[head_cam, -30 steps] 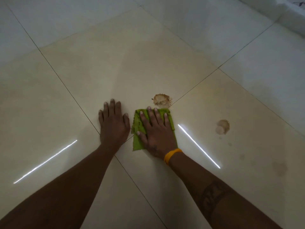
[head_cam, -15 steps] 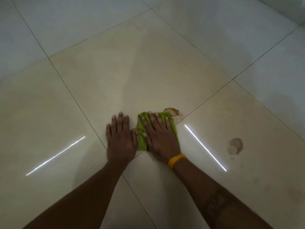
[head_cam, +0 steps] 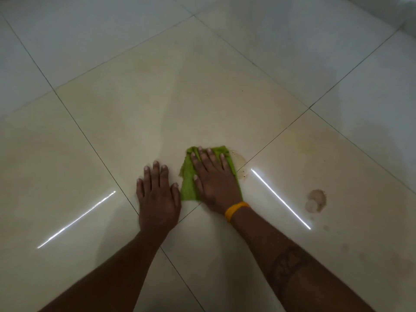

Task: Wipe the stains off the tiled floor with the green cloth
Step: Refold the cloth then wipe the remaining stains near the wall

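My right hand (head_cam: pixel 213 179) lies flat on the green cloth (head_cam: pixel 188 183) and presses it to the cream tiled floor (head_cam: pixel 157 104). Just to the cloth's right shows a thin smeared brown stain (head_cam: pixel 239 162), partly under the cloth's edge. A second round brown stain (head_cam: pixel 316 201) sits further right, apart from the cloth. My left hand (head_cam: pixel 158 199) rests palm down on the floor beside the cloth, fingers spread, holding nothing. An orange band (head_cam: pixel 235 210) circles my right wrist.
Dark grout lines (head_cam: pixel 94 145) cross the large glossy tiles. Two bright light streaks, a left streak (head_cam: pixel 76 221) and a right streak (head_cam: pixel 280 198), reflect on the floor. Faint marks (head_cam: pixel 344 247) dot the tile at the lower right.
My right hand has pushed the green cloth forward over the nearer brown stain, which is now a thin smear. The left hand stays planted beside it.
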